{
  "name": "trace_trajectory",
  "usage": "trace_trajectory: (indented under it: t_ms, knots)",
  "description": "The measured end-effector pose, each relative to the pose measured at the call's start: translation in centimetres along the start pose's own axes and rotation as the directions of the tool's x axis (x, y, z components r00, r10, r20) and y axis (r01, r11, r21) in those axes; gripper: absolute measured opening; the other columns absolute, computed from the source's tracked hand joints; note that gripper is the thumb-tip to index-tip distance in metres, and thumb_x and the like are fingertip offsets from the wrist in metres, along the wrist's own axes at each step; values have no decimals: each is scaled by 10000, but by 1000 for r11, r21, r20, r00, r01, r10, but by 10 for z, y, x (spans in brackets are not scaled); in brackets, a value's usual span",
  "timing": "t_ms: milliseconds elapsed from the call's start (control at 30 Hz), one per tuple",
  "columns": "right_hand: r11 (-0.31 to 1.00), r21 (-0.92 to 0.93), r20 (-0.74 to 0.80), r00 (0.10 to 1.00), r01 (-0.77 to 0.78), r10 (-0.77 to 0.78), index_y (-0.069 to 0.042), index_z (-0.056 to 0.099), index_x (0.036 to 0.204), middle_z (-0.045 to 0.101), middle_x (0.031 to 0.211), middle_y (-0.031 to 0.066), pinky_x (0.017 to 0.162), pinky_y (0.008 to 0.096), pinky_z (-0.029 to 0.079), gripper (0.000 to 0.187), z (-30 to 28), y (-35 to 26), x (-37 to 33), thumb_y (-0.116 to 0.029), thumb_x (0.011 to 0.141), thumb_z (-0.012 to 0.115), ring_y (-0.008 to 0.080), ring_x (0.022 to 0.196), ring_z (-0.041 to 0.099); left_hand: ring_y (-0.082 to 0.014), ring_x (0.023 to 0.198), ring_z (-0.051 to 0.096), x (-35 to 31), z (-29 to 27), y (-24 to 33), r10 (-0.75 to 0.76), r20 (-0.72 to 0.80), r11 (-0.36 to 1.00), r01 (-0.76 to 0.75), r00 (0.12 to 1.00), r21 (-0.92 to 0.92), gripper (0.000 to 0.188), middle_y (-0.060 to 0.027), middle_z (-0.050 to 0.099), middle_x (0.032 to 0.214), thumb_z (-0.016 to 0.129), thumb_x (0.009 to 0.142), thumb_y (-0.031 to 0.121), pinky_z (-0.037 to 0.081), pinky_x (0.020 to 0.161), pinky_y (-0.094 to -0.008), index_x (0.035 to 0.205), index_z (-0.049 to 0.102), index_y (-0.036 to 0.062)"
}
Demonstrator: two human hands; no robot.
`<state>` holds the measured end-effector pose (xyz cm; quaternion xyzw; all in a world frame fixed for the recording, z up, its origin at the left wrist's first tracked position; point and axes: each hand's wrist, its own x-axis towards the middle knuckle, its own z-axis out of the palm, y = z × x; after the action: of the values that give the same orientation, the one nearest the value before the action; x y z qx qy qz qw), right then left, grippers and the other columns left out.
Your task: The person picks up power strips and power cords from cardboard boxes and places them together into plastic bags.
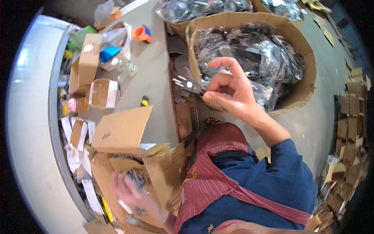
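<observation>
Black flat metal part w/ white slots (188, 84) pinched btwn thumb + forefinger of right hand (228, 91), held over rim of big brown cardboard box (307, 84) full of clear-bagged black parts. Left hand (132, 193) blurred, fingers spread, inside smaller open cardboard carton (124, 134) on grey table (156, 78); grip unclear, can't tell.

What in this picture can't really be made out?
Head view:
- Left hand: motion blur; what it grips inside the open cardboard box is unclear.
- Small dark part pinched by the right hand: too small to identify.
- Contents of the big carton: hidden by glare on plastic bags.
</observation>
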<state>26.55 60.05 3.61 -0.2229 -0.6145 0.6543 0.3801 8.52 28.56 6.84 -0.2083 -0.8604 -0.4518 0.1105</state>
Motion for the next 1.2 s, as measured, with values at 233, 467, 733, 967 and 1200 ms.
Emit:
trace_trajectory:
  t_ms: [233, 467, 733, 967, 1200]
  knots:
    - [988, -117, 115, 990, 96, -83, -32, 435, 1247, 654, 713, 33, 585, 240, 445, 578, 20, -4, -8, 25, 773, 760, 86, 634, 570, -114, 708, 586, 11, 124, 114, 35, 789, 811, 444, 613, -381, 432, -51, 605, 843, 687, 919, 145, 494, 618, -244, 1270, 506, -32]
    - [989, -114, 84, 993, 91, -81, -28, 465, 1235, 658, 724, 33, 574, 236, 457, 540, 8, 1, -19, 22, 781, 754, 83, 634, 580, -62, 512, 491, 5, 159, 135, 40, 807, 801, 464, 589, -378, 310, 0, 541, 674, 631, 975, 258, 447, 494, -217, 1153, 591, 8]
    - [992, 108, 96, 994, -59, 48, -16, 418, 1277, 675, 794, 44, 683, 233, 478, 534, -11, 0, -21, -43, 847, 734, 90, 752, 609, -119, 606, 603, -2, 162, 149, 116, 818, 776, 462, 564, -429, 382, -51, 605, 727, 548, 991, 144, 520, 584, -238, 1315, 473, -42]
    - [985, 158, 99, 993, -72, 57, -16, 412, 1296, 670, 801, 48, 700, 229, 468, 537, -17, 0, -22, -39, 857, 722, 88, 755, 602, -139, 674, 639, -11, 162, 152, 140, 808, 783, 436, 573, -445, 391, -71, 628, 778, 536, 985, 116, 536, 637, -250, 1330, 453, -50]
    - [988, 145, 107, 994, -53, 38, -14, 431, 1281, 671, 789, 40, 692, 225, 462, 508, -22, 3, -20, -35, 857, 711, 78, 746, 599, -167, 713, 662, -16, 162, 154, 150, 798, 788, 417, 583, -453, 387, -89, 648, 814, 533, 987, 107, 535, 652, -259, 1330, 450, -53]
